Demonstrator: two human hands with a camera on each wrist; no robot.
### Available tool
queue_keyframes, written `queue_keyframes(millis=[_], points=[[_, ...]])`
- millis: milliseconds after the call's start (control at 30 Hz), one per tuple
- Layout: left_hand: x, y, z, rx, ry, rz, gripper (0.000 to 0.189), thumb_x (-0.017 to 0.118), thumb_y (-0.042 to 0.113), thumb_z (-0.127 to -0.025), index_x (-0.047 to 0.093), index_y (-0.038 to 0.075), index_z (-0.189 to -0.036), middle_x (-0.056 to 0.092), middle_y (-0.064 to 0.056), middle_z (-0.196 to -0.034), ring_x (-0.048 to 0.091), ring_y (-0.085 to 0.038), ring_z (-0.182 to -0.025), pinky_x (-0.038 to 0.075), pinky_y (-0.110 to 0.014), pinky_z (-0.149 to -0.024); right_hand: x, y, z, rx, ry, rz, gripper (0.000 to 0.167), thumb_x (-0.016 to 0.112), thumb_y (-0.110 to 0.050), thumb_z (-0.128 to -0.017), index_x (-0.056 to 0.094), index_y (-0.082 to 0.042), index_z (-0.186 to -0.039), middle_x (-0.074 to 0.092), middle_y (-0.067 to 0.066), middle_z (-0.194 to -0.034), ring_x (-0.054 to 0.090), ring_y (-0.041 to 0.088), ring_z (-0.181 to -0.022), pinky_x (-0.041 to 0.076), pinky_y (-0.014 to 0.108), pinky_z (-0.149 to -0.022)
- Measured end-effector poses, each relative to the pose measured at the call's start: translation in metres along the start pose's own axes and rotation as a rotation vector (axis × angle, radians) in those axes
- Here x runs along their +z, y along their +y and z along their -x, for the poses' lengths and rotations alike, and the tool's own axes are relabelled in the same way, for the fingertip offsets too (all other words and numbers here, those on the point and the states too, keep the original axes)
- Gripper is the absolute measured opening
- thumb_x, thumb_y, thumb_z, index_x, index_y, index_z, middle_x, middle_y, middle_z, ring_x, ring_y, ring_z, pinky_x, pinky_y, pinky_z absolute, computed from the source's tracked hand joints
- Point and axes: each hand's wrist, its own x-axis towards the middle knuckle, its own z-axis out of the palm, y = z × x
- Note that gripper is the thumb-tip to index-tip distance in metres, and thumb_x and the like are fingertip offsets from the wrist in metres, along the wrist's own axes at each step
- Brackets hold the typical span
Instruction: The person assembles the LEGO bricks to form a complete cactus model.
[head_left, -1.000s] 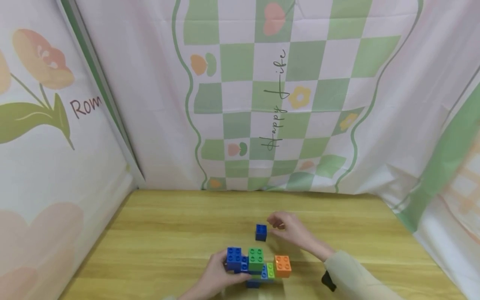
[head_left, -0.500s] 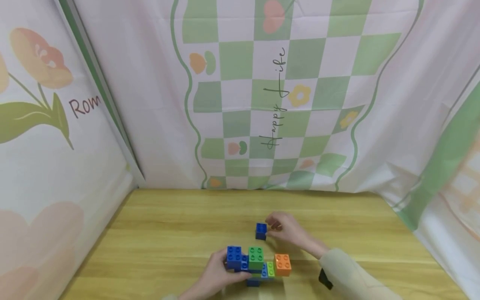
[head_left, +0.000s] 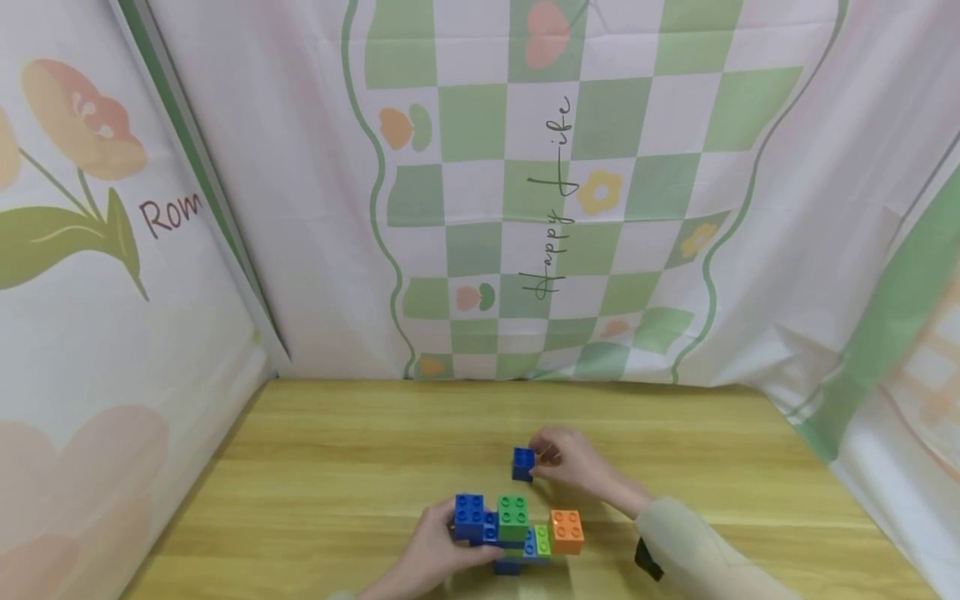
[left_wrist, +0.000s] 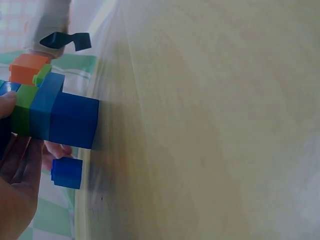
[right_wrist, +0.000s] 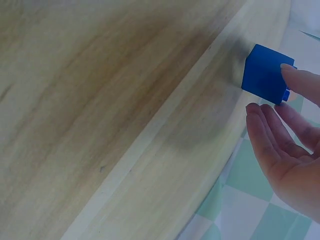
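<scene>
My left hand (head_left: 433, 546) grips a structure of joined toy building bricks near the table's front. On its top a blue brick (head_left: 469, 515) is at the left, a green brick (head_left: 513, 517) in the middle and an orange brick (head_left: 567, 531) at the right. Lower down sit light blue and lime bricks and a blue brick (left_wrist: 74, 120) at the base. Just beyond it, my right hand (head_left: 573, 462) pinches a separate small blue brick (head_left: 523, 464) between thumb and finger. In the right wrist view the thumb lies on that brick (right_wrist: 265, 72), the other fingers loosely bent.
The wooden table (head_left: 337, 467) spreads around both hands. Behind it hangs a green-and-white checked curtain (head_left: 540, 250), and a flowered curtain (head_left: 90, 350) stands along the left. A black strap-like piece (head_left: 648, 559) shows under the right sleeve.
My right hand has moved slightly left onto the small blue brick, and thumb and finger have closed on it. The left hand and the brick structure stay in place.
</scene>
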Motion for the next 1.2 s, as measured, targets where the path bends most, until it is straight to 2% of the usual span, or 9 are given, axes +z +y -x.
queue_keyframes(millis=[400,767,1000,1200], points=[[0.001,-0.003,0.0,0.026,-0.005,0.0,0.05,0.085,0.023,-0.076,0.066,0.015,-0.121,0.075,-0.003,-0.112,0.071,-0.008,-0.098,0.056,-0.017,-0.087,0.001,-0.003,0.001,0.021,0.01,0.027,0.024,0.078,-0.01,-0.082,0.067,-0.003,-0.102,0.071,0.009,-0.095,0.068,0.02,-0.083,0.058,0.02,-0.071],[0.0,-0.001,0.001,0.02,-0.006,0.02,0.048,0.084,0.019,-0.078,0.066,0.013,-0.121,0.075,-0.006,-0.113,0.071,-0.007,-0.098,0.056,-0.016,-0.087,-0.004,-0.012,0.005,0.041,0.014,-0.001,0.023,0.076,-0.01,-0.083,0.066,-0.002,-0.101,0.072,0.011,-0.095,0.069,0.02,-0.084,0.06,0.023,-0.073],[-0.001,-0.001,0.0,0.021,-0.01,-0.004,0.05,0.085,0.024,-0.076,0.066,0.015,-0.121,0.075,-0.003,-0.113,0.071,-0.01,-0.1,0.056,-0.016,-0.088,-0.011,-0.022,0.009,0.011,0.045,0.003,0.022,0.076,-0.01,-0.083,0.067,-0.002,-0.102,0.072,0.011,-0.095,0.07,0.023,-0.085,0.063,0.032,-0.076],[0.0,0.0,0.0,-0.01,-0.005,-0.005,0.051,0.086,0.025,-0.075,0.066,0.016,-0.121,0.074,-0.003,-0.114,0.07,-0.011,-0.102,0.055,-0.015,-0.087,-0.016,-0.029,0.013,-0.018,0.065,-0.01,0.023,0.076,-0.009,-0.083,0.066,-0.002,-0.102,0.072,0.011,-0.095,0.071,0.023,-0.085,0.063,0.031,-0.076]])
